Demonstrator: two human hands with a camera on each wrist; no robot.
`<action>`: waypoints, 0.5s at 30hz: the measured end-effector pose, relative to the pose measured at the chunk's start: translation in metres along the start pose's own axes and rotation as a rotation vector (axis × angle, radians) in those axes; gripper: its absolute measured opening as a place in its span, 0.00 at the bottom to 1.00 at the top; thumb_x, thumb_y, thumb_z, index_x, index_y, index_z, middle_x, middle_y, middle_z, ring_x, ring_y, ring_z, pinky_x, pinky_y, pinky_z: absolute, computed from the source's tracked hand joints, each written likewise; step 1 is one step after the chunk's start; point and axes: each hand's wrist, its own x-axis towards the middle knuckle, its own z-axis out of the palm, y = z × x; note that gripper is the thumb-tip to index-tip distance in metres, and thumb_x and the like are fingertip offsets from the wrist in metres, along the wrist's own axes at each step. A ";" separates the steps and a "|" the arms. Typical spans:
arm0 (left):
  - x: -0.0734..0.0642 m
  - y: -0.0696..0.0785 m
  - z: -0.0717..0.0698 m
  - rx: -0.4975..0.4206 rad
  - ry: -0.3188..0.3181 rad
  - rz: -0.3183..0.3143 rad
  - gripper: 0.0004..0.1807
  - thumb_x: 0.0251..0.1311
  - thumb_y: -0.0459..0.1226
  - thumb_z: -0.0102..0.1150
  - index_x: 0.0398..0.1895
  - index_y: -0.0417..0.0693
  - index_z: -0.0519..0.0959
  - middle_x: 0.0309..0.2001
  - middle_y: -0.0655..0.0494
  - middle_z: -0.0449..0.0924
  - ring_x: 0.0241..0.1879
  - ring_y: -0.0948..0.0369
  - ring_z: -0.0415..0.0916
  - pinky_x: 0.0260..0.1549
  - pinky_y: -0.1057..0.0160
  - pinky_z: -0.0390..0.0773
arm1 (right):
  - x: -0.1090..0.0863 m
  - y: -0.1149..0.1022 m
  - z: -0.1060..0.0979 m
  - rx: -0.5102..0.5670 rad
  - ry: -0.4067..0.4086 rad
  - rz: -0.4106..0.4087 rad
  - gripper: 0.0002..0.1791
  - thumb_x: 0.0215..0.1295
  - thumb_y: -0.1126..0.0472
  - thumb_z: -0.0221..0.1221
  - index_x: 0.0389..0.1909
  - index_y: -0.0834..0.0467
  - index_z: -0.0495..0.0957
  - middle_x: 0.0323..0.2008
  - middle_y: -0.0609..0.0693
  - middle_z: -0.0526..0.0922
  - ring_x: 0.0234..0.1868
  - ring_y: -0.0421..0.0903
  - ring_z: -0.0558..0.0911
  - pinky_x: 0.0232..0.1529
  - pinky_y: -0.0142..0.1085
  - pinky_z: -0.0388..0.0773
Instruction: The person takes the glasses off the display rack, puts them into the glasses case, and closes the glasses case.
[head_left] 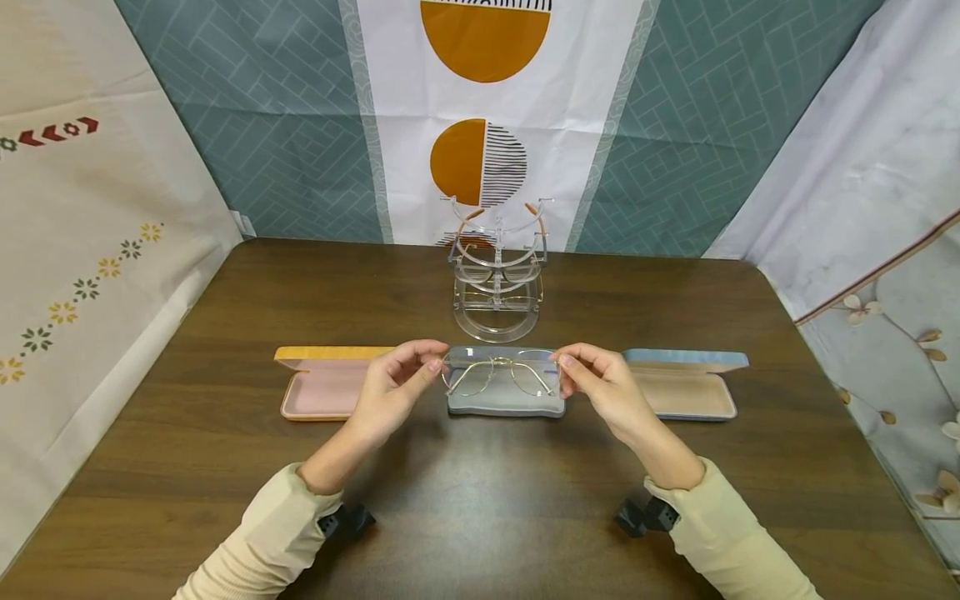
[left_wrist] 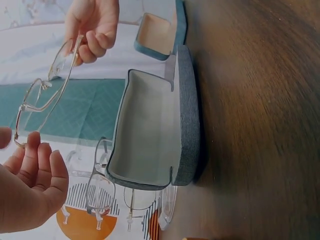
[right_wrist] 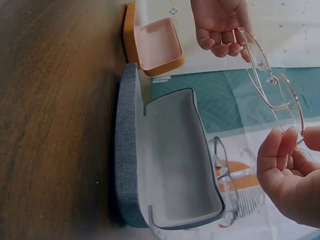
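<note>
Both hands hold a pair of thin gold-rimmed eyeglasses [head_left: 501, 362] in the air, temples folded, above an open grey glasses case [head_left: 506, 403]. At one end of the frame, the left hand [head_left: 395, 385] pinches it between thumb and fingers. The right hand [head_left: 604, 385] pinches the opposite end the same way. In the left wrist view the eyeglasses [left_wrist: 37, 100] stand apart from the grey case [left_wrist: 145, 130], whose pale lining shows. The right wrist view shows the eyeglasses [right_wrist: 272, 85] beside the same case [right_wrist: 175, 160], not touching it.
An open yellow case with pink lining [head_left: 321, 393] lies at the left, partly behind the left hand. An open blue case with beige lining [head_left: 693, 395] lies at the right. Behind them stands a clear display rack [head_left: 497, 325] holding several glasses on the brown table [head_left: 480, 500].
</note>
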 end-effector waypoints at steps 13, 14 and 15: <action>-0.003 -0.007 -0.005 0.371 -0.068 0.309 0.32 0.35 0.31 0.74 0.50 0.39 0.75 0.27 0.52 0.76 0.29 0.57 0.73 0.30 0.62 0.74 | 0.003 0.004 0.003 -0.068 0.020 0.009 0.14 0.68 0.68 0.46 0.37 0.79 0.71 0.20 0.48 0.72 0.21 0.41 0.74 0.28 0.31 0.76; -0.003 -0.007 -0.005 0.419 -0.058 0.339 0.32 0.33 0.33 0.75 0.49 0.39 0.75 0.27 0.53 0.77 0.29 0.58 0.73 0.30 0.62 0.74 | 0.003 0.004 0.004 -0.070 0.020 0.012 0.14 0.68 0.68 0.46 0.37 0.79 0.71 0.20 0.47 0.72 0.21 0.41 0.74 0.28 0.31 0.76; -0.003 -0.007 -0.005 0.454 -0.050 0.365 0.32 0.32 0.34 0.75 0.48 0.39 0.76 0.27 0.53 0.77 0.28 0.59 0.73 0.29 0.62 0.74 | 0.003 0.004 0.004 -0.071 0.018 0.015 0.14 0.68 0.68 0.47 0.37 0.79 0.71 0.20 0.47 0.73 0.22 0.40 0.74 0.28 0.31 0.75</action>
